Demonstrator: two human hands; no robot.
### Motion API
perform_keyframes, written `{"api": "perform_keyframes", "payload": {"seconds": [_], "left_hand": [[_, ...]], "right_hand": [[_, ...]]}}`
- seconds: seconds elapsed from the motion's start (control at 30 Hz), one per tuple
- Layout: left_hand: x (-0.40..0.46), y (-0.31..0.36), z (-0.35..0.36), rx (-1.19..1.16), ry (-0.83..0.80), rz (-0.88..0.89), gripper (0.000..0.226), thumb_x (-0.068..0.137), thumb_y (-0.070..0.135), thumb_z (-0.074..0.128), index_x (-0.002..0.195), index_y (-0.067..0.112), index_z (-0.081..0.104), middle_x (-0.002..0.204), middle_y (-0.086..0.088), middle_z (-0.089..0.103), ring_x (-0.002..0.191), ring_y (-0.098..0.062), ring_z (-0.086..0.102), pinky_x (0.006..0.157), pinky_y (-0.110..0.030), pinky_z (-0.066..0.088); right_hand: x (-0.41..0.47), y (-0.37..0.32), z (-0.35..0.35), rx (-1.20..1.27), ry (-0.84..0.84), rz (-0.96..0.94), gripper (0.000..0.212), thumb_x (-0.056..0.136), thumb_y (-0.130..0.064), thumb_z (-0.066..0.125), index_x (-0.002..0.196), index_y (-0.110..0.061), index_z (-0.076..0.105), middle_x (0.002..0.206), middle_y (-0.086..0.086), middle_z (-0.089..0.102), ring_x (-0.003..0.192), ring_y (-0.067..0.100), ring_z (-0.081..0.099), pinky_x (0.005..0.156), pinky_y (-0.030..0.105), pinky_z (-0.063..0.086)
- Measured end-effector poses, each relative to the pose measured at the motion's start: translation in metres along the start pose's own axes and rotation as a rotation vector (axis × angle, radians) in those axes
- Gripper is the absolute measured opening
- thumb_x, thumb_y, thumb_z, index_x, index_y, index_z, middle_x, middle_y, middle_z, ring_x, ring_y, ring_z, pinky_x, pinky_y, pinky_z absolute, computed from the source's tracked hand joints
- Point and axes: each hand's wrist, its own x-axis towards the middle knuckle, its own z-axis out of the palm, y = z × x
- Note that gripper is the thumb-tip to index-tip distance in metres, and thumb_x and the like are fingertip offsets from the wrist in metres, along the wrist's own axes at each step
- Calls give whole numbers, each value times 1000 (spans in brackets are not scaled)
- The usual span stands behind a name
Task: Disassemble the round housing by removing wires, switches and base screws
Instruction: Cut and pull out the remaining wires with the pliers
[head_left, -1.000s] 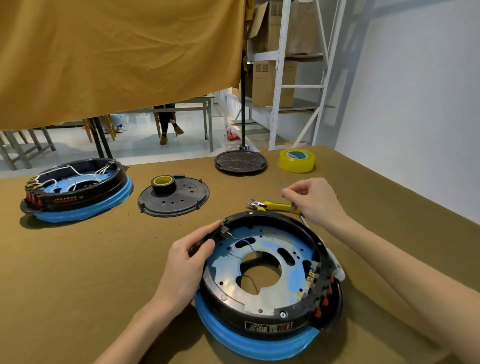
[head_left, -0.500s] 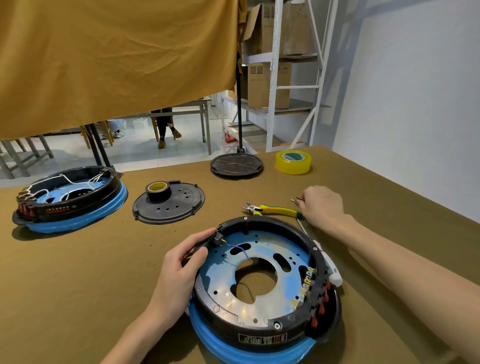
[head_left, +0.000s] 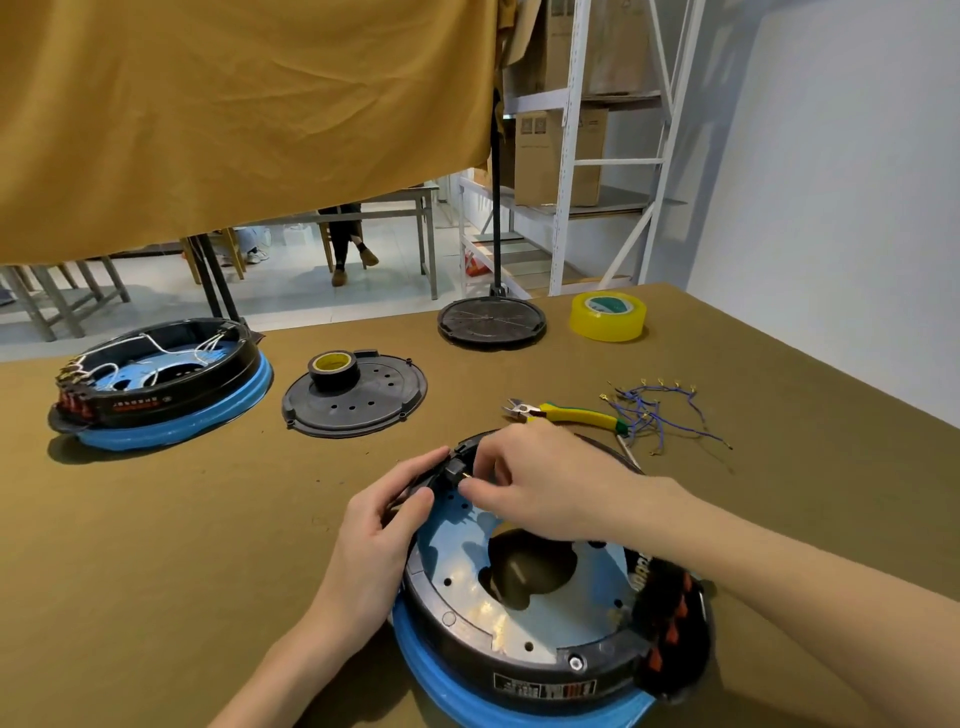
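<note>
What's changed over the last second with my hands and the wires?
The right hand let go of a blue wire onto the wire pile beside the cutters, then came back to the switch on the housing rim. The left hand kept gripping that rim.

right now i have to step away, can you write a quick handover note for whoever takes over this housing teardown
Left hand grips the near round housing at its left rim, by a small black switch. Right hand pinches at that switch from inside the rim.
Done: loose blue wires lie on the table behind the housing, beside the yellow-handled cutters.
Left: that switch, the red switches on the right rim, the base screws. A second housing at far left is still wired.
</note>
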Motion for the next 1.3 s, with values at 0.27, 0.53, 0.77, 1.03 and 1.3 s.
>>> {"api": "perform_keyframes", "payload": {"seconds": [0.27, 0.53, 0.77, 1.03, 1.3], "left_hand": [[-1, 2, -1, 80, -2, 23, 37, 105, 11, 51, 132, 32, 65, 119, 25, 71, 117, 1, 63, 91, -14, 52], [3, 8, -9, 304, -50, 35, 39, 104, 14, 51, 131, 38, 65, 121, 23, 68, 118, 6, 59, 89, -6, 48], [5, 11, -10, 363, -47, 42, 37, 104, 17, 52, 130, 40, 65, 121, 23, 68, 117, 4, 59, 88, -8, 47], [3, 9, -7, 316, -25, 29, 38, 104, 14, 51, 131, 37, 66, 123, 20, 67, 114, 12, 55, 83, 0, 44], [3, 9, -7, 335, -27, 43, 36, 104, 15, 51, 130, 35, 66, 121, 21, 68, 115, 13, 54, 84, 3, 40]], "right_hand": [[6, -4, 11, -43, 18, -19, 26, 101, -33, 53, 89, -15, 68, 77, 5, 65, 70, 25, 61, 65, 44, 56], [15, -5, 11, -17, 40, -65, 24, 86, -23, 61, 67, -9, 61, 61, 11, 60, 56, 24, 49, 54, 44, 48], [3, 1, 26, 92, 184, -111, 24, 89, -13, 62, 66, -12, 53, 54, -3, 46, 53, 15, 42, 55, 41, 43], [2, -12, 16, -93, 94, -5, 21, 101, -32, 54, 98, -12, 59, 79, 5, 59, 73, 25, 57, 61, 37, 47], [15, -33, 4, -385, -92, -29, 20, 99, -22, 59, 89, -18, 42, 67, -1, 37, 54, 12, 39, 45, 26, 26]]}}
